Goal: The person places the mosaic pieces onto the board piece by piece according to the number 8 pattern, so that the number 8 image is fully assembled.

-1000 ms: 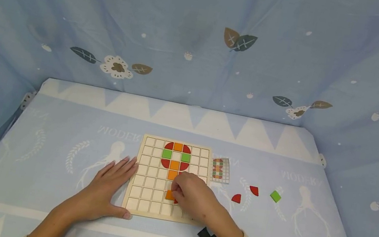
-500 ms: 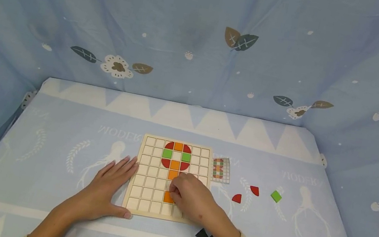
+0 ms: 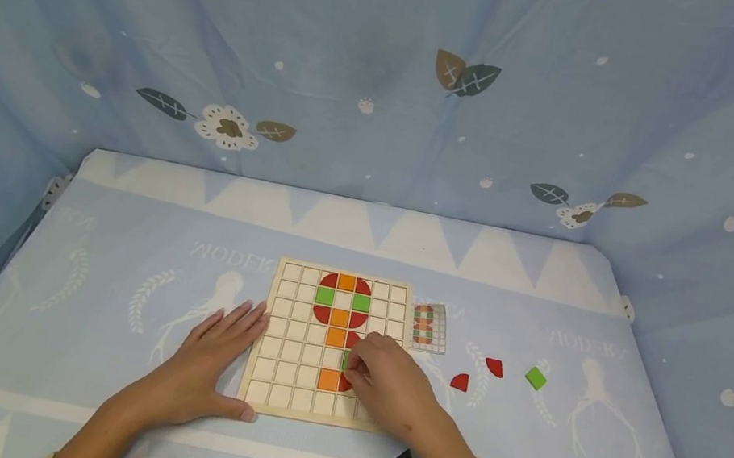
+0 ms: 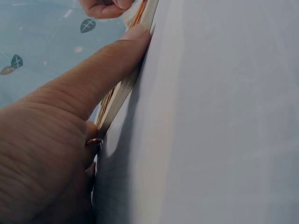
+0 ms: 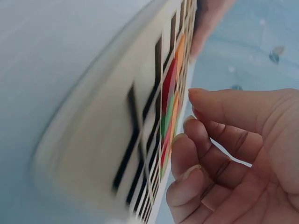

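Observation:
A wooden grid board [image 3: 276,412] lies on the table, partly filled with red, orange and green tiles. My left hand [image 3: 205,368] rests at its left side, fingers spread along the edge and thumb [image 4: 133,39] against the front corner. Over the right part of the board, my right hand [image 3: 394,385] has its fingers loosely bent. Nothing shows between the thumb and fingers [image 5: 184,151] in the right wrist view. Just left of these fingertips an orange square tile [image 3: 329,379] sits flat in a cell. A red quarter-round tile [image 3: 345,382] and a green tile [image 3: 345,360] are partly covered by that hand.
A small pattern card [image 3: 430,328] lies against the board's right edge. Farther right are two loose red quarter-round tiles [image 3: 460,382] and a green square tile [image 3: 535,378]. Blue printed cloth [image 3: 378,84] hangs behind and at both sides of the table.
The orange tile, askew at the right fingertips before, now lies square in its cell. My right hand has drawn slightly right, uncovering part of the red and green tiles. My left hand stays put.

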Motion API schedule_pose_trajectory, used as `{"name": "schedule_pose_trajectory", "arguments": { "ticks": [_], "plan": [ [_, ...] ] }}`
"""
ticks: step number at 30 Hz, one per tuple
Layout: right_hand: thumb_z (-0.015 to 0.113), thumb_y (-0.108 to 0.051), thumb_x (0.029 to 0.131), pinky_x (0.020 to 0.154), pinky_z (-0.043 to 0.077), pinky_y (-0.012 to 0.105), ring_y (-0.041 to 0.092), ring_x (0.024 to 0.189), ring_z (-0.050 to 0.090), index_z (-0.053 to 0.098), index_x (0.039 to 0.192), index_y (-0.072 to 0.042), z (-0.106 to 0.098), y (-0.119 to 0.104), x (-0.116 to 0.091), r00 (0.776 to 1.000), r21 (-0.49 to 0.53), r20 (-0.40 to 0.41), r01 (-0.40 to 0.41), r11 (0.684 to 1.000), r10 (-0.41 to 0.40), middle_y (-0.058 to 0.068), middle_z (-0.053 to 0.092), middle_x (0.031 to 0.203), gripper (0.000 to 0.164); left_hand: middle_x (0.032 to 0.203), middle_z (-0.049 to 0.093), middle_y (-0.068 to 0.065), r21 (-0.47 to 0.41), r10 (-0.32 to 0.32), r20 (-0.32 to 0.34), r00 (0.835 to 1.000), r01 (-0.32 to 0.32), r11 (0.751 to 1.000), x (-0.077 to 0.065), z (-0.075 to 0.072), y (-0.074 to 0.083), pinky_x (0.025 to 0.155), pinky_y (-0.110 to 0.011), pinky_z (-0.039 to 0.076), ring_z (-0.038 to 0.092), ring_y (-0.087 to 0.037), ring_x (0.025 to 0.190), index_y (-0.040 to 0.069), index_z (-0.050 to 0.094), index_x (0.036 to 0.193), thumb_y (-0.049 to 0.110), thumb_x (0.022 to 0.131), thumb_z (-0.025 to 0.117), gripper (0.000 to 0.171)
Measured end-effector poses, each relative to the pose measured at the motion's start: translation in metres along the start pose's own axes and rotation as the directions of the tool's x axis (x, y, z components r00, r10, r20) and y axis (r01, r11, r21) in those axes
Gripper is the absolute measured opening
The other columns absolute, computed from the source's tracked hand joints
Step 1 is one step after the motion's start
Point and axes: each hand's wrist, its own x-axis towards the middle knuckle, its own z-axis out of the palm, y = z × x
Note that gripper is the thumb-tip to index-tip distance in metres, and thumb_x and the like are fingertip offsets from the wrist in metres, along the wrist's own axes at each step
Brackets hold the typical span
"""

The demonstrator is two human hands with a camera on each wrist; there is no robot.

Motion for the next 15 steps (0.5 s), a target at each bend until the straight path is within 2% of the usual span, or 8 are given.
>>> {"name": "schedule_pose_trajectory", "arguments": {
  "ticks": [6,10,15],
  "plan": [
    [0.081,-0.012,0.092,0.065,0.047,0.025,0.008,0.076,0.05,0.07,0.09,-0.019,-0.017,0.029,-0.02,0.988,0.018,-0.096,-0.123,0.992,0.124,-0.013,0.053,0.083,0.013,0.175,0.013,-0.004,0.001,-0.005,0.003,1.0,0.005,1.0,0.0,-0.001,0.001,0.127,-0.043,-0.004,0.005,-0.028,0.161,0.009,0.024,0.167,0.065,0.071,0.088,0.129],
    [0.082,-0.013,0.091,0.065,0.046,0.026,0.009,0.076,0.051,0.069,0.093,-0.019,-0.029,0.051,-0.035,0.966,0.013,-0.148,-0.214,0.977,0.214,-0.011,0.054,0.083,0.014,0.175,0.014,-0.004,-0.002,-0.009,0.004,1.0,0.009,1.0,0.0,0.0,0.001,0.127,-0.044,-0.004,0.005,-0.028,0.161,0.009,0.024,0.167,0.064,0.07,0.089,0.129],
    [0.08,-0.01,0.092,0.066,0.049,0.03,0.012,0.077,0.053,0.073,0.098,-0.011,-0.045,0.077,-0.056,0.938,-0.007,-0.202,-0.29,0.957,0.282,-0.006,0.059,0.086,0.009,0.175,0.014,-0.004,-0.007,-0.012,0.004,1.0,0.012,1.0,0.0,0.001,0.0,0.127,-0.044,-0.003,0.005,-0.028,0.161,0.009,0.024,0.167,0.066,0.07,0.088,0.129]
  ]
}}
